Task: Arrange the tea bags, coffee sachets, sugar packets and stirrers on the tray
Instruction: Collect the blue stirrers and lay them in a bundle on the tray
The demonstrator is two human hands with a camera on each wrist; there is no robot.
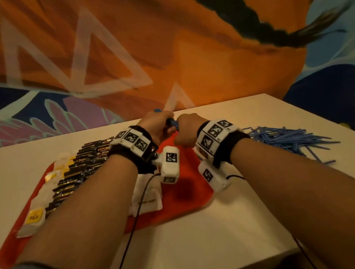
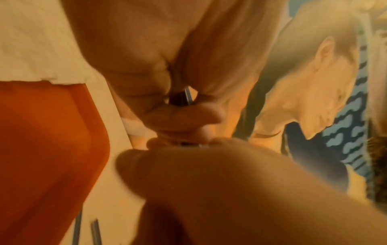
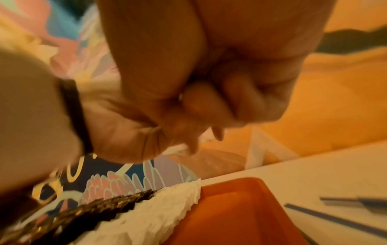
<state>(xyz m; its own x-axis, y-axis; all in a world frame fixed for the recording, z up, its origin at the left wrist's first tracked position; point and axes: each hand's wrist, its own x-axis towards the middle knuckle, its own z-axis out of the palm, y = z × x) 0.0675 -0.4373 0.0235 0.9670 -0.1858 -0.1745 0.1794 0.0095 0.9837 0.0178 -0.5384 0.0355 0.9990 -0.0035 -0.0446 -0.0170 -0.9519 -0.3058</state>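
Note:
Both hands are raised together over the far end of the red tray (image 1: 189, 188). My left hand (image 1: 160, 123) and right hand (image 1: 185, 126) each grip one bundle of blue stirrers (image 1: 173, 123), fingers curled round it; most of the bundle is hidden. In the left wrist view a stirrer (image 2: 188, 97) shows inside the fist of the left hand (image 2: 178, 112). The right hand (image 3: 209, 102) is a tight fist in the right wrist view. On the tray lie tea bags (image 1: 35, 217), a row of dark coffee sachets (image 1: 79, 169) and white sugar packets (image 1: 147, 198).
A big loose pile of blue stirrers (image 1: 289, 138) lies on the white table (image 1: 201, 238) to the right of the tray. A painted wall (image 1: 165, 50) stands right behind the table's far edge. Cables hang from both wrists.

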